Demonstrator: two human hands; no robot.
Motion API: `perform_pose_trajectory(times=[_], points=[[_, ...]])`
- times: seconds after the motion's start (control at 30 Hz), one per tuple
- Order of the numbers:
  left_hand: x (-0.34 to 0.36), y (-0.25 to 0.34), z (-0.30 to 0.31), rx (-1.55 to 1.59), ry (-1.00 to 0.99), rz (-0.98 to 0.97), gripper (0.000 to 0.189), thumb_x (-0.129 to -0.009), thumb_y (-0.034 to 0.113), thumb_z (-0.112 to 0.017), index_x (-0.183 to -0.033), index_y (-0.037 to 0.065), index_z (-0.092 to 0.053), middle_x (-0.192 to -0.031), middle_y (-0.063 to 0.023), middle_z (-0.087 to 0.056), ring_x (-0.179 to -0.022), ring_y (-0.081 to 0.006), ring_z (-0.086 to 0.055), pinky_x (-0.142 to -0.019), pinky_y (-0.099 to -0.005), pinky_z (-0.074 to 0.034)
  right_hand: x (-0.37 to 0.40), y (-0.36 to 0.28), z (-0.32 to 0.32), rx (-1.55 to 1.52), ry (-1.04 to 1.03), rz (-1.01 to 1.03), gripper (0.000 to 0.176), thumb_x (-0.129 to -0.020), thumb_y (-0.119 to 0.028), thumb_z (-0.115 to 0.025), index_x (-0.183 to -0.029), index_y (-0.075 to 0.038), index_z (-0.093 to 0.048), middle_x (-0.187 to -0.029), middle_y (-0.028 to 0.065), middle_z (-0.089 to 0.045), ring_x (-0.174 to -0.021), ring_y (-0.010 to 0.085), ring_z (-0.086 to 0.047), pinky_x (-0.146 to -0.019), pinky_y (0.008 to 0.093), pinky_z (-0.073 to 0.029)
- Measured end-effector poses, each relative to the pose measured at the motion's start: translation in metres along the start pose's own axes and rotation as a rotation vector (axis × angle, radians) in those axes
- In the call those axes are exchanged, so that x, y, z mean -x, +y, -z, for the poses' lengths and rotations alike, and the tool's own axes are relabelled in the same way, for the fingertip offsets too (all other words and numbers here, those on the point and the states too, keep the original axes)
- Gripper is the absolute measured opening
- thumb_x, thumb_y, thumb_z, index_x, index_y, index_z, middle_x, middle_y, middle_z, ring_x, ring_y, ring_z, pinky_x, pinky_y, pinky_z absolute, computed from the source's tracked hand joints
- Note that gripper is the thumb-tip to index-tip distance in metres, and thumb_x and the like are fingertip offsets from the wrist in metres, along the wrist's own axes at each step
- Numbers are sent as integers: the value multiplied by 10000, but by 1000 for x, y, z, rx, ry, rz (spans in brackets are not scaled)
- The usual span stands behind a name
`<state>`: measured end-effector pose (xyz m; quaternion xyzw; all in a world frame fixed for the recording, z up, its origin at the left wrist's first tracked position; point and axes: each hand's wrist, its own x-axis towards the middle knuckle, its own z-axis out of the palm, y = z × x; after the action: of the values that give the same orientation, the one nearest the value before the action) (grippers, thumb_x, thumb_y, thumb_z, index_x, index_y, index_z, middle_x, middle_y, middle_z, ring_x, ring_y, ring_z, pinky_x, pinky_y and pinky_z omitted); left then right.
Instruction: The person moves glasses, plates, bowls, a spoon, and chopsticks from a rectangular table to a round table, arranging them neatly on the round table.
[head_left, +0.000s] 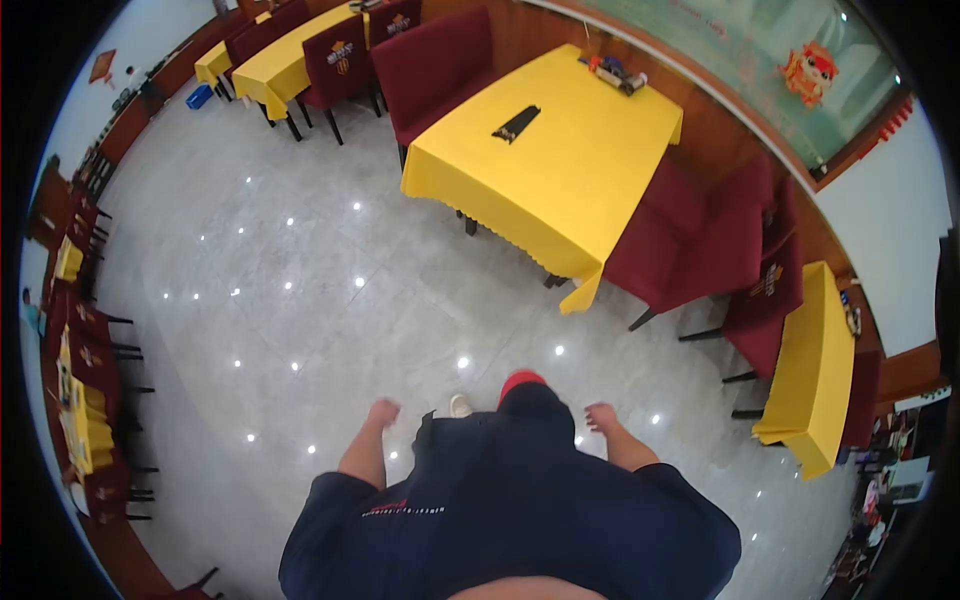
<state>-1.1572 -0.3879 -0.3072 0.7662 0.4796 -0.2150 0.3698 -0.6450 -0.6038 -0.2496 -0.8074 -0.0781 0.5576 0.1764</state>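
Note:
My left hand hangs low beside my body over the grey tiled floor. It is smeared, so its fingers are hard to make out; no object shows in it. On the other side my right hand also hangs free above the floor, its fingers loosely apart with nothing between them. Neither hand touches anything. Ahead and to the right stands a table with a yellow tablecloth. On the cloth lies a flat black strip with gold marks, and small items are grouped near the wall.
Dark red chairs stand around the yellow table, including several on its right. A smaller yellow-covered table is at the far right. More tables and chairs line the left side. A blue basket sits on the floor at the back left.

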Motion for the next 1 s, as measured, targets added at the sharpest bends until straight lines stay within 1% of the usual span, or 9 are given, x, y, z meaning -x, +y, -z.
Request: perform_pose_trajectory(times=[0.03, 0.07, 0.1, 0.23, 0.43, 0.53, 0.63, 0.83, 1.0], points=[[-16, 11, 36, 26, 147, -40, 287, -741, 270, -441, -792, 32, -593, -627, -122, -593, -586, -226, -596, -605, -340, -482, -1, 0, -5, -15, -17, -27, 269, -748, -226, -542, -960, -62, -528, -848, 101, -564, -697, 225, -564, -591, 384, -467], [-29, 37, 78, 495, 231, 201, 281, -729, 278, -463, -790, 31, -582, -656, -121, -599, -562, -223, -590, -582, -336, -472, 9, -18, -5, -93, 40, -27, 267, -744, -225, -542, -956, -63, -530, -836, 96, -567, -678, 220, -565, -582, 381, -467], [-48, 48, 108, 628, 290, 122, 253, -714, 266, -503, -804, 42, -579, -658, -115, -597, -571, -204, -590, -569, -327, -462, 8, -36, -5, -167, 104, -19, 266, -739, -223, -541, -952, -65, -531, -824, 91, -571, -659, 216, -566, -572, 378, -468], [-108, 103, 203, 665, 321, 40, 236, -715, 236, -544, -843, 39, -573, -672, -112, -594, -587, -181, -586, -549, -307, -458, -50, -88, -3, -207, 128, 53, 224, -728, -219, -536, -891, -66, -554, -764, 73, -574, -605, 188, -561, -537, 346, -468], [-176, 174, 318, 467, 27, -62, 300, -724, 252, -561, -929, 34, -570, -755, -135, -596, -608, -205, -581, -557, -304, -455, -147, -261, -1, 99, 225, 593, 197, -729, -217, -515, -705, -34, -583, -600, 40, -549, -499, 111, -501, -493, 269, -434], [-227, 188, 362, 282, 228, -212, 353, -728, 274, -562, -961, 8, -553, -820, -171, -593, -762, -260, -575, -685, -332, -444, -135, -382, -8, 153, 431, 874, 247, -722, -242, -543, -806, -21, -615, -716, 118, -606, -659, 188, -584, -617, 294, -460], [-252, 242, 427, 289, 380, -157, 417, -737, 291, -564, -1023, -9, -520, -887, -188, -586, -857, -289, -561, -748, -344, -435, -130, -491, -15, 34, 385, 838, 330, -703, -290, -593, -889, -18, -603, -783, 149, -610, -745, 237, -590, -669, 306, -461], [-401, 281, 483, 325, 522, -421, 419, -773, 245, -516, -1083, -31, -460, -959, -207, -553, -898, -316, -538, -786, -359, -426, -172, -627, -47, 53, 509, 670, 527, -677, -345, -620, -1020, 40, -514, -767, 152, -608, -758, 280, -586, -685, 334, -467], [-498, 299, 479, 459, 457, -387, 367, -827, 206, -434, -1099, -40, -437, -1001, -217, -530, -900, -300, -536, -784, -342, -428, -184, -681, -56, 140, 552, 296, 736, -667, -434, -600, -1168, 51, -363, -1131, 242, -417, -1034, 345, -437, -835, 378, -405]])
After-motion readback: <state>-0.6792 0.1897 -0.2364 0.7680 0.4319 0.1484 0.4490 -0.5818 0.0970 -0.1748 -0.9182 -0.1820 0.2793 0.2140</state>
